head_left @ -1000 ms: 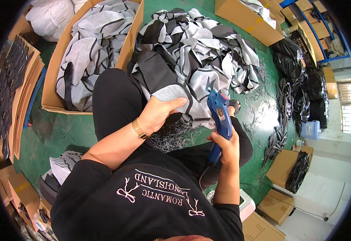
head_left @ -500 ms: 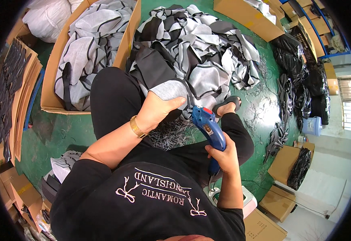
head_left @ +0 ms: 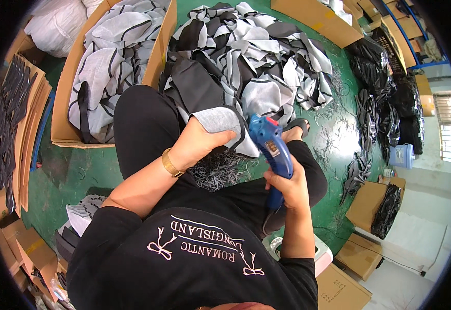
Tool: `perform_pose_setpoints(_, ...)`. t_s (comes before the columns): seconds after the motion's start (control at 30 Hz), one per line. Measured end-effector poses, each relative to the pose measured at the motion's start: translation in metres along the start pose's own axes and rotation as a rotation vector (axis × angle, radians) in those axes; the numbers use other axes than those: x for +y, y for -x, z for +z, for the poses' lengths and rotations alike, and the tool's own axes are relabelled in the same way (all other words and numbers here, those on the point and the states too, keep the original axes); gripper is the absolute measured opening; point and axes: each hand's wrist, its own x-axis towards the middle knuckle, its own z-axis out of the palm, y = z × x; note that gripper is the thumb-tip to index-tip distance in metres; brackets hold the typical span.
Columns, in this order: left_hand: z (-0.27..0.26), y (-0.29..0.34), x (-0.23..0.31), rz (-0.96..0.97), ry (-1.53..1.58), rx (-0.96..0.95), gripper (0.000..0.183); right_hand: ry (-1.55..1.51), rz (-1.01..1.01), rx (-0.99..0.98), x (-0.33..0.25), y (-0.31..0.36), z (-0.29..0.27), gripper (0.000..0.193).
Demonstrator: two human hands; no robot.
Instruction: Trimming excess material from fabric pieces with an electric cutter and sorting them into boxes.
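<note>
My left hand (head_left: 195, 144) is closed on the edge of a grey fabric piece (head_left: 216, 120) with dark trim, the thumb lying on top. The cloth hangs over from the hand toward the heap, its pale corner dropping to the right. In my right hand (head_left: 293, 187) is a blue electric fabric cutter (head_left: 270, 140) with a red part near its head, the fingers wrapped round its handle. Its head stands right beside the dark edge of the cloth; the blade is hidden, so I cannot tell whether it touches.
A large heap of grey and black fabric pieces (head_left: 282, 57) lies ahead on the green floor. A cardboard box (head_left: 163, 57) of similar pieces stands to the left. Thin cut strips (head_left: 217, 170) are scattered below my hands. Black plastic bags (head_left: 372, 67) line the right.
The cutter has moved up and slightly right along the cloth's edge. A pale corner of the fabric now hangs lower beside it. My left hand has barely moved.
</note>
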Motion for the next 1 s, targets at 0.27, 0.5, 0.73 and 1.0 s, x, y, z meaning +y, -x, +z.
perform_pose_setpoints(0.27,-0.002,0.002,-0.011,-0.098,0.180,-0.103,0.038,-0.114,-0.078,0.034,-0.016,-0.029,0.011,0.039)
perform_pose_setpoints(0.5,0.013,0.015,-0.021,-0.053,0.174,-0.267,0.044,0.011,-0.148,0.093,-0.017,-0.053,0.030,0.038)
perform_pose_setpoints(0.73,0.010,-0.008,-0.018,-0.307,0.499,-0.029,0.024,0.004,-0.130,0.039,-0.005,-0.051,0.031,0.038)
perform_pose_setpoints(1.0,-0.007,-0.013,-0.022,-0.320,0.579,-0.023,0.027,-0.339,0.119,-0.132,0.019,-0.014,-0.014,0.041)
